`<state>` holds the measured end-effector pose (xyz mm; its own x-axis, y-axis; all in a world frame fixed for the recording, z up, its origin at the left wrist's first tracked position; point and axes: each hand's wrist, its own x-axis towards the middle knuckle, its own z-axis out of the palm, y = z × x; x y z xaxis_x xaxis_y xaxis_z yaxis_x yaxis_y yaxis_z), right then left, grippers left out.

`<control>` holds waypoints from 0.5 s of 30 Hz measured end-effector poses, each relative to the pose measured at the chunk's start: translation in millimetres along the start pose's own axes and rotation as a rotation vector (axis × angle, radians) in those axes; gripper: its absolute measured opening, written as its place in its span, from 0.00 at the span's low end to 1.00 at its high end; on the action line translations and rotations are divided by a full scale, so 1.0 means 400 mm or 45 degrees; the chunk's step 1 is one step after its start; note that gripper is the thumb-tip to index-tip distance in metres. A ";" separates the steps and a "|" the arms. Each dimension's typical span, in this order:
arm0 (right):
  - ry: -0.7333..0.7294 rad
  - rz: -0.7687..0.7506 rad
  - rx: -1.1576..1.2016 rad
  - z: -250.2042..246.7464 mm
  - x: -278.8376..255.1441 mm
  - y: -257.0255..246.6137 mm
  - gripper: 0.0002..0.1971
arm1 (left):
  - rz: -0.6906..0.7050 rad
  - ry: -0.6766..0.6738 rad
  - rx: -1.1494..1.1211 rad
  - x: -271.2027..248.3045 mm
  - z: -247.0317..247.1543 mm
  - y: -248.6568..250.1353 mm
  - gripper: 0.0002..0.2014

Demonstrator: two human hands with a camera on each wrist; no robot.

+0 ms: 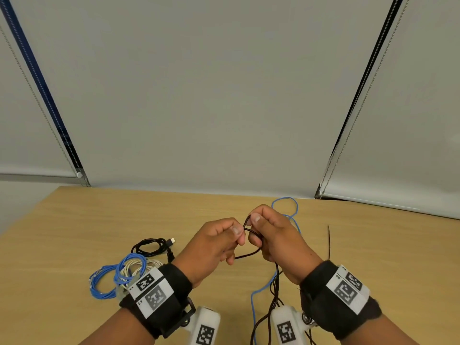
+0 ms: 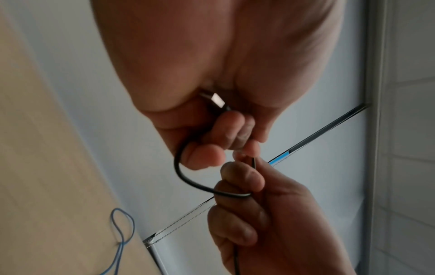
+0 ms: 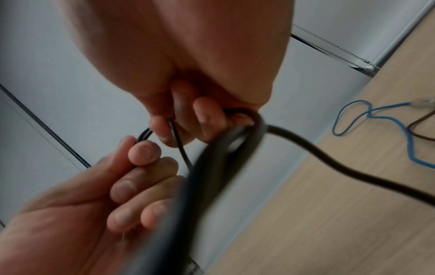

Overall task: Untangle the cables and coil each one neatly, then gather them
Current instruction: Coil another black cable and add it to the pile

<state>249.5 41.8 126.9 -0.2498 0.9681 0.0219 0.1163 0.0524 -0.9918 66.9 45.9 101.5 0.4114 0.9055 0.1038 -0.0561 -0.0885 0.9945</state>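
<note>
Above the middle of the wooden table (image 1: 99,220) both hands meet on a thin dark cable (image 1: 246,255). My left hand (image 1: 239,236) pinches it between thumb and fingers. In the left wrist view the cable's metal plug (image 2: 217,99) lies tucked in that palm, and a short loop (image 2: 186,176) runs over to the right hand (image 2: 244,178). My right hand (image 1: 256,229) curls its fingers round small loops of the same cable (image 3: 329,163), whose long tail drops to the table below the wrists. A loose blue cable (image 1: 286,202) lies under and behind the right hand.
On the table's left sit finished coils: a black one (image 1: 149,246), a white one (image 1: 151,263) and two blue ones (image 1: 129,268). The loose blue cable trails toward the near edge (image 1: 254,302). Roller blinds (image 1: 224,95) hang behind the table's far edge.
</note>
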 end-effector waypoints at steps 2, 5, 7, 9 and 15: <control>-0.020 0.007 -0.014 0.005 0.004 0.003 0.15 | 0.000 -0.001 -0.026 -0.004 0.004 0.003 0.15; -0.019 -0.039 -0.078 -0.004 0.007 0.010 0.13 | -0.040 0.032 -0.224 -0.014 0.001 0.009 0.15; -0.023 -0.068 -0.155 -0.012 0.005 0.021 0.11 | -0.074 0.045 -0.464 -0.021 -0.005 0.014 0.14; -0.081 -0.051 -0.268 -0.009 -0.003 0.042 0.11 | -0.058 0.042 -0.730 -0.021 -0.010 0.020 0.15; -0.352 0.207 -0.351 0.052 -0.040 0.116 0.08 | 0.146 0.280 -1.139 0.014 -0.024 0.041 0.17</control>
<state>239.1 23.5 78.0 -0.4509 0.8690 -0.2038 0.4187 0.0042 -0.9081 59.7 53.6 118.2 0.1834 0.9774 0.1048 -0.8043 0.0879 0.5876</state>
